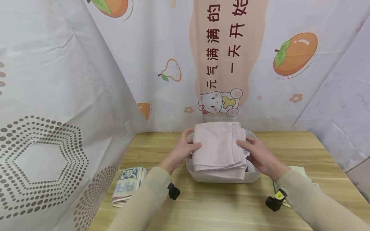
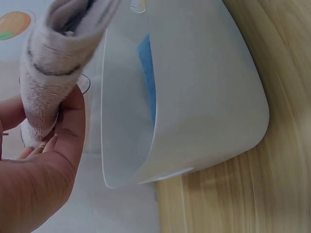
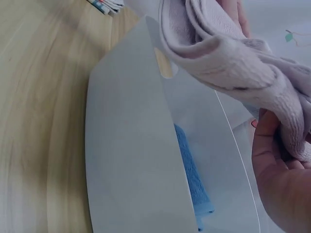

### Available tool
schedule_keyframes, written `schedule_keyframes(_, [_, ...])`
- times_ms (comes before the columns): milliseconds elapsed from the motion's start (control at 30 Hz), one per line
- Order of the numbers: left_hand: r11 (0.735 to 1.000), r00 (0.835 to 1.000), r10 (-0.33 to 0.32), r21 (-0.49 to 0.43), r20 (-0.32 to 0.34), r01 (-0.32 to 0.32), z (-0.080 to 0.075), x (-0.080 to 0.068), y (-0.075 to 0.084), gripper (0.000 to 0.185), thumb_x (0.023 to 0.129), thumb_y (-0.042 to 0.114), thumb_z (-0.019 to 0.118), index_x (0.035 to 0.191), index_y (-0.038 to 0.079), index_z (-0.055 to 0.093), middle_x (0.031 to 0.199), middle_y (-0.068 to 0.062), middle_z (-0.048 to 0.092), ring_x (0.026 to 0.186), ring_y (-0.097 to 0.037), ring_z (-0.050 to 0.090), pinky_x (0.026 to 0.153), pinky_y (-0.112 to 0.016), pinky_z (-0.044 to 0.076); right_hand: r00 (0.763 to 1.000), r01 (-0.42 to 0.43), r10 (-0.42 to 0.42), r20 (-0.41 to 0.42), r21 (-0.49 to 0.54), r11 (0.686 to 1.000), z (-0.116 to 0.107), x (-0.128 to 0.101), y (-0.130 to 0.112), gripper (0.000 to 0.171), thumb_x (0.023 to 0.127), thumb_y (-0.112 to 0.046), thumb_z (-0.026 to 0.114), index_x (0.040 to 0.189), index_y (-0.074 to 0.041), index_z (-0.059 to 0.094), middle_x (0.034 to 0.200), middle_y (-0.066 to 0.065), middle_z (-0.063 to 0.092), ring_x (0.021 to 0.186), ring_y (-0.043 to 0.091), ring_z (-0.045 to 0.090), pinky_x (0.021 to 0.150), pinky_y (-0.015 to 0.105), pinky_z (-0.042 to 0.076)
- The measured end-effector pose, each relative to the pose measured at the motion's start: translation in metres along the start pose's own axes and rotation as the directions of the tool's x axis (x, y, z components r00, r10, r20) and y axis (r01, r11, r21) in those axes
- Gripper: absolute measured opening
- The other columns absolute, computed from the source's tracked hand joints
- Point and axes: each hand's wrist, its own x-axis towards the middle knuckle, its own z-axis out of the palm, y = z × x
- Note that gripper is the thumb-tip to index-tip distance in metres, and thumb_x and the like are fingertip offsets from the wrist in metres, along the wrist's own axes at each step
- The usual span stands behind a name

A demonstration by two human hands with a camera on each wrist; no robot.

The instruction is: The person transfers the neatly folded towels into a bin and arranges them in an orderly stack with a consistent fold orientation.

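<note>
- Together, both hands hold one pink folded towel (image 1: 214,144) up over the white plastic bin (image 1: 251,177).
- The left hand (image 1: 185,147) pinches its nine o'clock side, thumb and fingers tight on the cloth.
- The right hand (image 1: 258,154) pinches its three o'clock side the same way.
- A fuzzy blue cloth (image 3: 192,170) sits inside the bin.
- On the wood table (image 1: 216,205), a folded towel with a blue animal picture (image 1: 127,186) lies between eight and nine o'clock from the bin.
- A pale green cloth (image 1: 299,170) lies between three and four o'clock, partly under the right sleeve.
</note>
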Motion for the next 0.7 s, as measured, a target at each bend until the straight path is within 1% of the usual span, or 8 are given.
schedule_keyframes(133, [1.000,1.000,0.014,-0.013,0.012,-0.014,0.003,0.005,-0.002,0.065,0.097,0.015,0.071,0.147,0.036,0.035,0.123,-0.018,0.064,0.091,-0.026,0.068,0.071,-0.041,0.059,1.000,-0.017,0.018,-0.025,0.012,1.000,-0.004,0.003,-0.002,0.070,0.106,-0.027,0.058,0.159,0.001,0.022,0.112,-0.008,0.066,0.099,0.006,0.067,0.085,0.028,0.058])
schedule_keyframes(233, [1.000,1.000,0.020,0.007,0.024,-0.020,0.005,0.007,-0.002,0.056,0.098,0.016,0.070,0.144,0.033,0.042,0.118,-0.016,0.066,0.087,-0.024,0.066,0.069,-0.039,0.059,0.999,-0.017,0.017,-0.035,0.018,1.000,-0.006,0.005,-0.002,0.071,0.106,-0.026,0.058,0.160,0.001,0.020,0.110,-0.008,0.066,0.098,0.006,0.067,0.085,0.027,0.058])
schedule_keyframes(333, [1.000,0.999,0.017,0.020,0.033,-0.017,0.006,0.009,-0.003,0.052,0.099,0.016,0.069,0.143,0.031,0.046,0.115,-0.014,0.065,0.085,-0.023,0.065,0.068,-0.037,0.059,0.999,-0.014,0.015,-0.047,0.014,1.000,-0.009,0.008,-0.001,0.072,0.105,-0.025,0.059,0.160,0.001,0.020,0.109,-0.009,0.066,0.097,0.005,0.067,0.084,0.026,0.058])
schedule_keyframes(500, [1.000,0.999,0.007,0.001,0.039,-0.007,0.007,0.014,-0.006,0.053,0.098,0.014,0.069,0.144,0.029,0.047,0.116,-0.014,0.065,0.086,-0.024,0.065,0.068,-0.036,0.058,0.998,-0.026,0.026,-0.064,0.006,1.000,-0.014,0.013,0.001,0.074,0.105,-0.026,0.060,0.161,0.001,0.019,0.109,-0.009,0.066,0.097,0.004,0.067,0.084,0.025,0.058])
schedule_keyframes(700, [1.000,1.000,0.002,-0.019,0.031,-0.002,0.011,0.020,-0.009,0.062,0.095,0.012,0.071,0.149,0.026,0.045,0.122,-0.015,0.062,0.092,-0.025,0.063,0.069,-0.035,0.058,0.996,-0.038,0.037,-0.080,-0.006,0.999,-0.017,0.016,0.001,0.080,0.105,-0.027,0.060,0.163,-0.002,0.012,0.117,-0.006,0.059,0.097,0.002,0.065,0.085,0.023,0.056])
